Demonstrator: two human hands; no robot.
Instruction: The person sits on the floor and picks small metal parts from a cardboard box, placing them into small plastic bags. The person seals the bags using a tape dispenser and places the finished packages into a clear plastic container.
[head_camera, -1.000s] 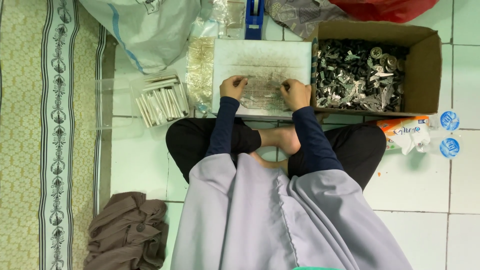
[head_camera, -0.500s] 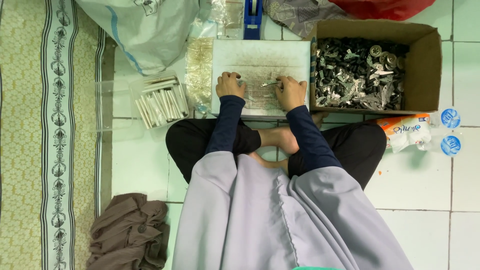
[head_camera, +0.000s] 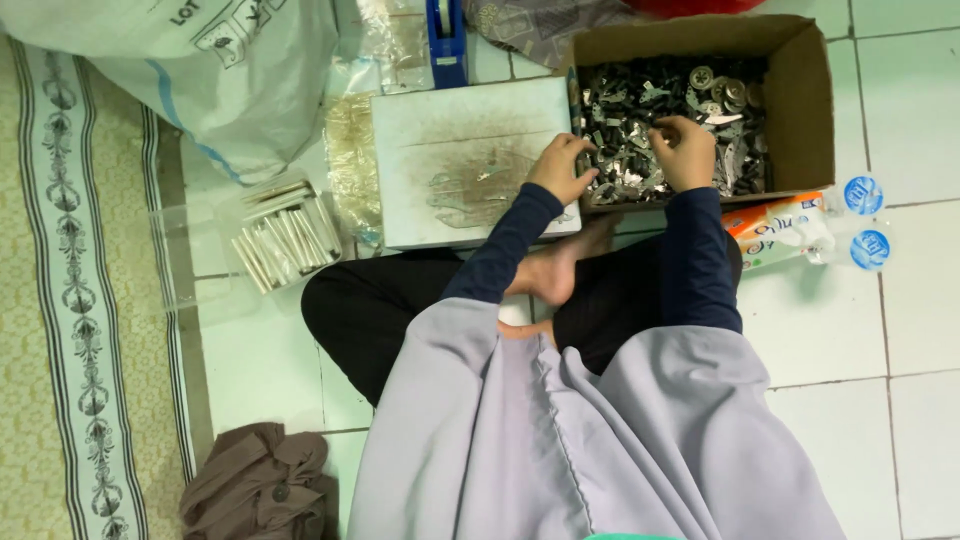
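Observation:
I sit cross-legged on a tiled floor. A cardboard box (head_camera: 810, 90) full of small metal parts (head_camera: 640, 110) stands ahead on the right. My right hand (head_camera: 686, 150) is inside the box, fingers curled down into the parts. My left hand (head_camera: 562, 168) rests at the box's left wall, fingers curled over the edge among the parts. Whether either hand holds a piece is hidden. A pale stained work board (head_camera: 460, 160) with a few small metal bits lies left of the box.
A clear tray with several white sticks (head_camera: 280, 238) sits to the left. A large plastic sack (head_camera: 200, 70), a blue tape dispenser (head_camera: 447, 40), two capped water cups (head_camera: 866, 220), an orange packet (head_camera: 780, 230), a brown cloth (head_camera: 260, 485) and a patterned mat (head_camera: 70, 300) surround me.
Both hands have left the pale board and moved right into the cardboard box of metal parts. The view has shifted with them.

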